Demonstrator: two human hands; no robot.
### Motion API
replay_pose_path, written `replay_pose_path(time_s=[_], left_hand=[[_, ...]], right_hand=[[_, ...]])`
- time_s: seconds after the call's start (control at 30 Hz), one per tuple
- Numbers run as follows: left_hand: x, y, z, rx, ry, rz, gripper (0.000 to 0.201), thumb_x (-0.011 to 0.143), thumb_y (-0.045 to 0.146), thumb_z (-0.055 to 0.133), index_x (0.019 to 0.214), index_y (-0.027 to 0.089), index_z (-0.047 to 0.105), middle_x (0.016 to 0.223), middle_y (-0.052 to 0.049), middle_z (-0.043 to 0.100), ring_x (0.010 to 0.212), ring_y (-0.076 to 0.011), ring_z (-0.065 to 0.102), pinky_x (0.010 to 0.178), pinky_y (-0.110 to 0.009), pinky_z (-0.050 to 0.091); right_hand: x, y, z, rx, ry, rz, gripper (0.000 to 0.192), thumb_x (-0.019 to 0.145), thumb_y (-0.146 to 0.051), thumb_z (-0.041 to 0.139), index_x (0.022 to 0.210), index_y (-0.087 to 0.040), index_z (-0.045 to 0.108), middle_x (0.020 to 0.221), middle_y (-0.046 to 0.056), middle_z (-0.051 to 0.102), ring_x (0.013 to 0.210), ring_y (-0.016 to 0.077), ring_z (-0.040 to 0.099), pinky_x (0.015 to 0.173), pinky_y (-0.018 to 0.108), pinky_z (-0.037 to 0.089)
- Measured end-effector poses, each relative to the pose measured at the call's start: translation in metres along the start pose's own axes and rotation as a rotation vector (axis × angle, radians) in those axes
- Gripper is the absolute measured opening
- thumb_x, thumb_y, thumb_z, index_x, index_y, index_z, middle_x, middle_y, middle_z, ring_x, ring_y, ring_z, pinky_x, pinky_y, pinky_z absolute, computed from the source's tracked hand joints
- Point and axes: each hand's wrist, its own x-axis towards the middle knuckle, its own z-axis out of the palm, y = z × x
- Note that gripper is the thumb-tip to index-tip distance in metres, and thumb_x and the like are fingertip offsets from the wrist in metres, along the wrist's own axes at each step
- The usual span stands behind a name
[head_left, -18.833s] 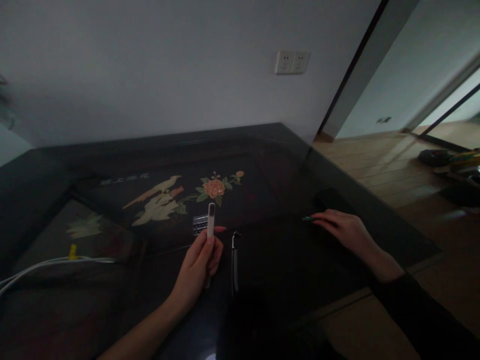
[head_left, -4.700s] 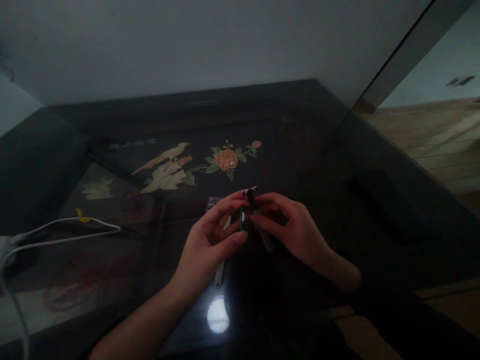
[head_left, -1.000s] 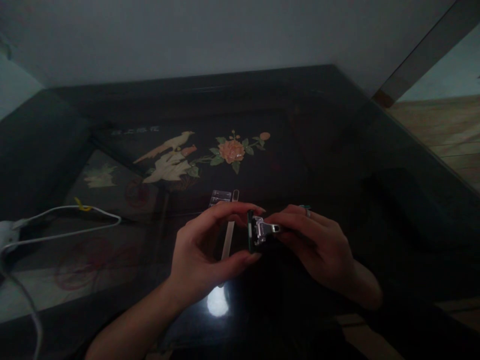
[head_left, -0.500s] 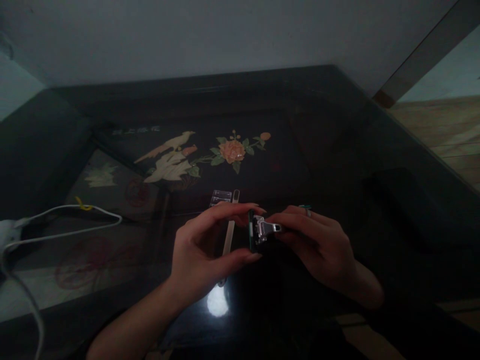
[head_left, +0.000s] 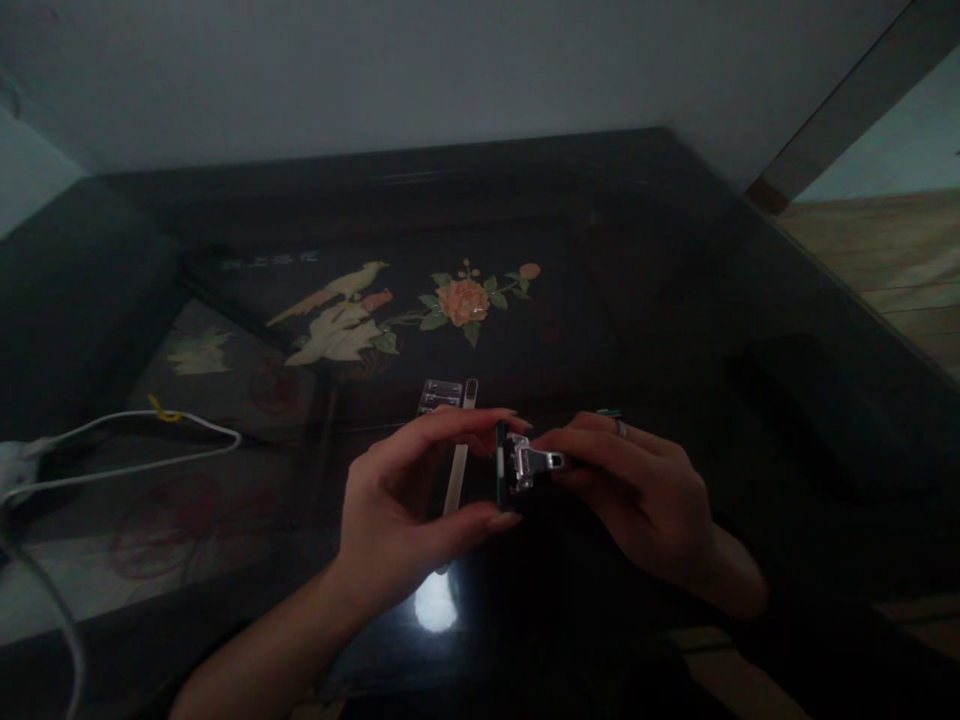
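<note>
Both hands (head_left: pixel 420 490) (head_left: pixel 637 490) pinch razor head (head_left: pixel 514 468) above dark glossy inlaid table (head_left: pixel 675 300); dim room.

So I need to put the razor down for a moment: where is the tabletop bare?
Bare glass lies right of the right hand, before the dark case. It is crowded behind the left hand: white stick, clear packet. White cable takes the left.

Single head-worn view, looking forward and down from close above the dark glass tabletop (head_left: pixel 645 300). Faces the white wall (head_left: pixel 420 70) behind that tabletop; wooden floor (head_left: pixel 892 265) to its right. Dim light, so far edges perhaps misjudged. No second view to overlap.
</note>
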Motion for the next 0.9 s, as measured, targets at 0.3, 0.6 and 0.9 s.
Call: replay_pose_path(time_s=[0.3, 0.6, 0.9], left_hand=[[0.0010, 0.0007, -0.0003, 0.005, 0.008, -0.001, 0.043, 0.069, 0.021, 0.084, 0.110, 0.024, 0.071, 0.105, -0.006, 0.075, 0.096, -0.0221, 0.069, 0.086, -0.031, 0.054], [0.0007, 0.0003, -0.0002, 0.002, -0.005, 0.006, 0.044, 0.069, 0.020, 0.083, 0.111, 0.024, 0.071, 0.106, -0.006, 0.075, 0.097, -0.0216, 0.069, 0.087, -0.030, 0.054], [0.0009, -0.0014, -0.0005, 0.009, 0.004, 0.013, 0.044, 0.068, 0.018, 0.084, 0.110, 0.025, 0.071, 0.106, -0.005, 0.075, 0.098, -0.0208, 0.069, 0.088, -0.030, 0.053]], right_hand=[[-0.0013, -0.0004, -0.0003, -0.009, 0.010, 0.002, 0.020, 0.098, -0.025, 0.049, 0.101, -0.014, 0.065, 0.084, 0.004, 0.069, 0.073, 0.0100, 0.064, 0.068, 0.016, 0.052], [-0.0023, 0.0012, 0.0007, 0.001, -0.005, -0.002, 0.019, 0.098, -0.024, 0.049, 0.103, -0.014, 0.065, 0.086, 0.003, 0.068, 0.075, 0.0087, 0.063, 0.071, 0.014, 0.051], [-0.0018, 0.0008, -0.0001, -0.017, -0.012, 0.001, 0.018, 0.098, -0.022, 0.050, 0.103, -0.014, 0.065, 0.083, 0.003, 0.068, 0.073, 0.0094, 0.064, 0.068, 0.015, 0.051]])
